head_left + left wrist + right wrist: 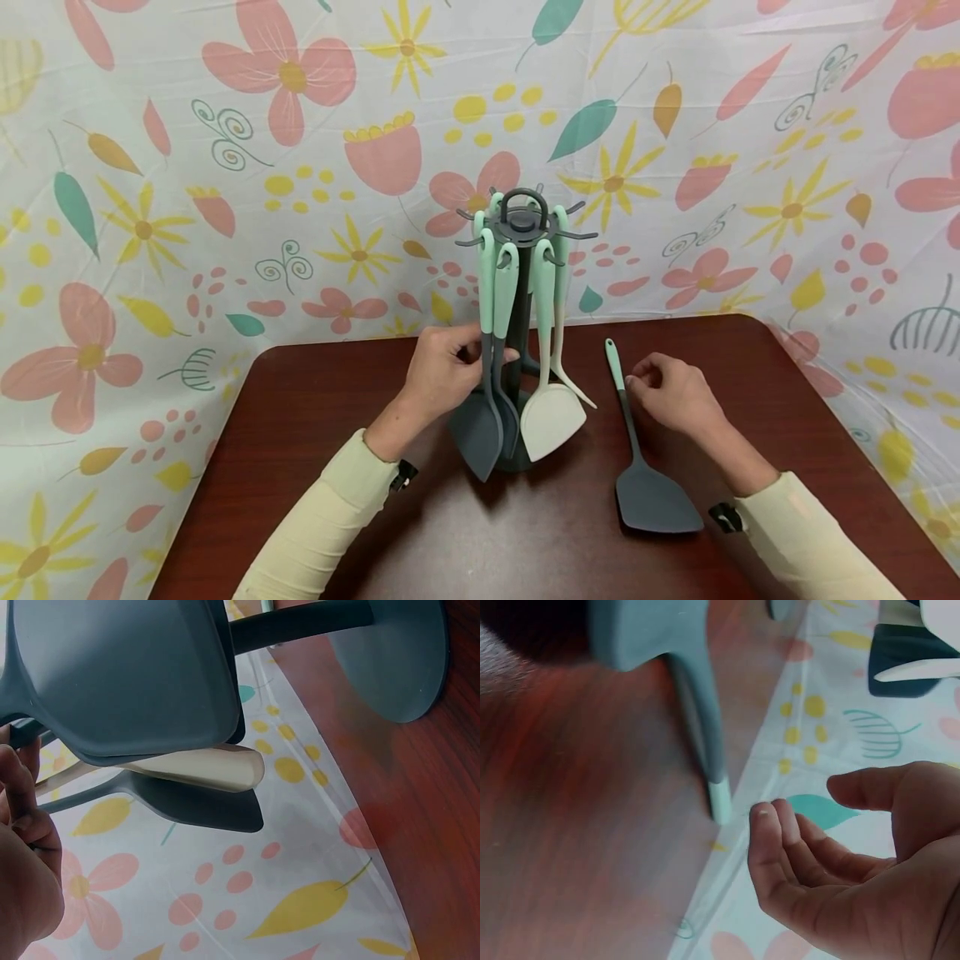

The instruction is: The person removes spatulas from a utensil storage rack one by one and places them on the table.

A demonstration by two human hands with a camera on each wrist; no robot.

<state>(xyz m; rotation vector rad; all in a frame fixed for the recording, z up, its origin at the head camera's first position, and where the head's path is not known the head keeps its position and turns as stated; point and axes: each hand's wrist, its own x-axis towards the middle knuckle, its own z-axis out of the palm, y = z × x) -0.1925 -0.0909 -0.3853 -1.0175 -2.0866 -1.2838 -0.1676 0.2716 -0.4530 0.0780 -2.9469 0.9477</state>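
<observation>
Dark spatula [647, 487] just beside the right grip [678, 396], on the tabletop [570, 533].

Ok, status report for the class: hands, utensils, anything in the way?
Left hand gripping utensil rack. Right hand holding nothing, beside loose spatula lying flat. Hanging utensils partly cover left hand; nothing visible between right hand and spatula.
</observation>
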